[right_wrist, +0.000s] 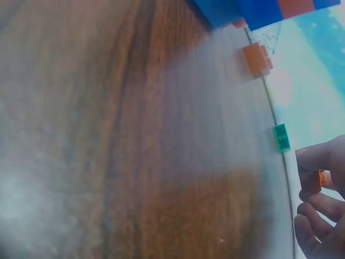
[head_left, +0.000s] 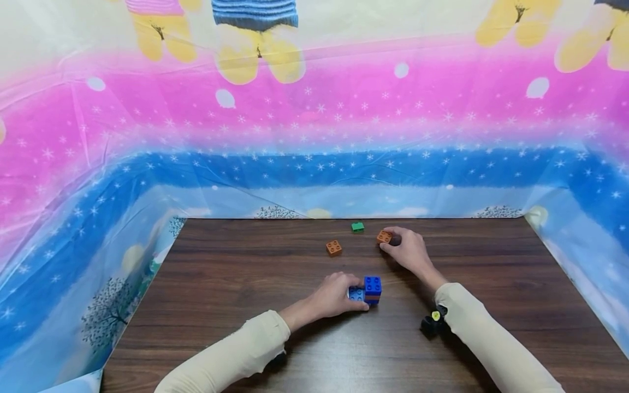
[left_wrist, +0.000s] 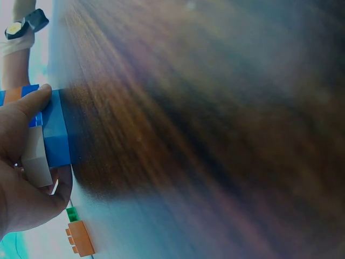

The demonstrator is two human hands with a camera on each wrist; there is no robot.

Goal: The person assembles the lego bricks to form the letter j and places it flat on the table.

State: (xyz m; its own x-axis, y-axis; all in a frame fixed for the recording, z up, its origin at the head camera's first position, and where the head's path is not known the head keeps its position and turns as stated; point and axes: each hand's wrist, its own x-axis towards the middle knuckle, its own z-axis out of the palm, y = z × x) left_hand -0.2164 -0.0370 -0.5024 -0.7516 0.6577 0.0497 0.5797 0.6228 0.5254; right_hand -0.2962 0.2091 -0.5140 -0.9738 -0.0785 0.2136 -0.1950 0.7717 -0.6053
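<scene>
My left hand point(head_left: 334, 296) grips a small stack of toy building bricks point(head_left: 372, 284) low over the table, thumb on the near side and fingers on the far side. The stack has dark blue bricks with an orange layer between them, beside a lighter blue brick point(left_wrist: 56, 129); a white brick point(left_wrist: 36, 162) shows near the palm. Farther back and to the right, my right hand point(head_left: 410, 252) pinches an orange brick point(head_left: 384, 237) between thumb and fingers. That brick is mostly covered by the fingers in the right wrist view.
Another orange brick point(head_left: 334, 248) lies on the dark wooden table point(head_left: 236, 305), left of the right hand. A green brick point(head_left: 357, 227) sits near the back edge. Behind the table hangs a patterned cloth point(head_left: 314, 169). A black wrist device point(head_left: 432, 325) is by the right sleeve.
</scene>
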